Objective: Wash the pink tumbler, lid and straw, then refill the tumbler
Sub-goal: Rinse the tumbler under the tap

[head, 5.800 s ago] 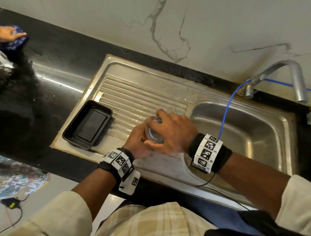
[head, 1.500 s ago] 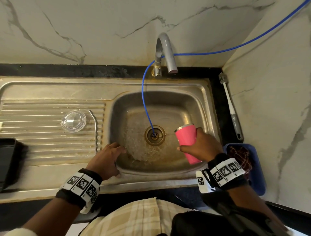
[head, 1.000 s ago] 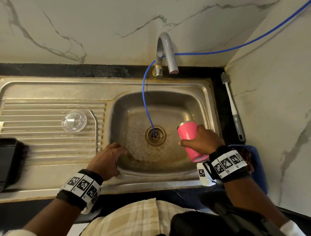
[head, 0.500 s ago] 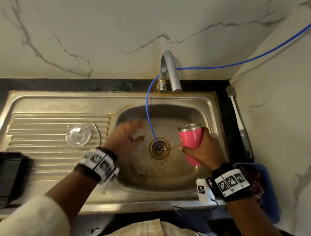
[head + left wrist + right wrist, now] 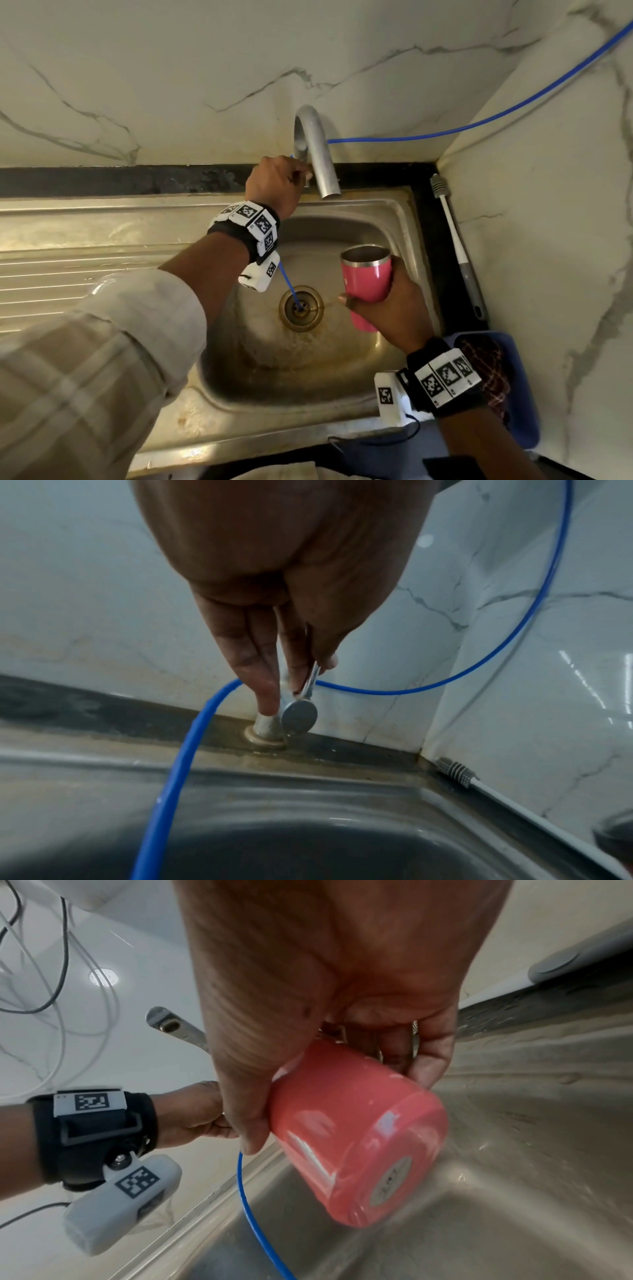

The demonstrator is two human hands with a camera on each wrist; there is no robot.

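My right hand (image 5: pixel 376 301) grips the pink tumbler (image 5: pixel 366 277) around its body and holds it upright and open-topped over the right side of the sink basin (image 5: pixel 260 370). In the right wrist view, thumb and fingers wrap the tumbler (image 5: pixel 349 1137). My left hand (image 5: pixel 277 185) reaches to the base of the tap (image 5: pixel 315 154). There its fingers (image 5: pixel 260 685) and thumb pinch the thin metal tap lever (image 5: pixel 310 683). No water shows at the spout. An edge of the clear lid (image 5: pixel 101 283) peeks past my left sleeve on the drainboard. The straw is hidden.
A blue hose (image 5: pixel 445 132) runs along the wall, past the tap and down into the drain (image 5: pixel 301 308). A white and grey bottle brush (image 5: pixel 455 246) lies on the black counter at the right. A blue tub (image 5: pixel 527 394) with a cloth sits at the front right.
My left hand left the sink's front rim, crossed the basin and took hold of the tap lever. My right hand kept the tumbler and brought it a little higher.
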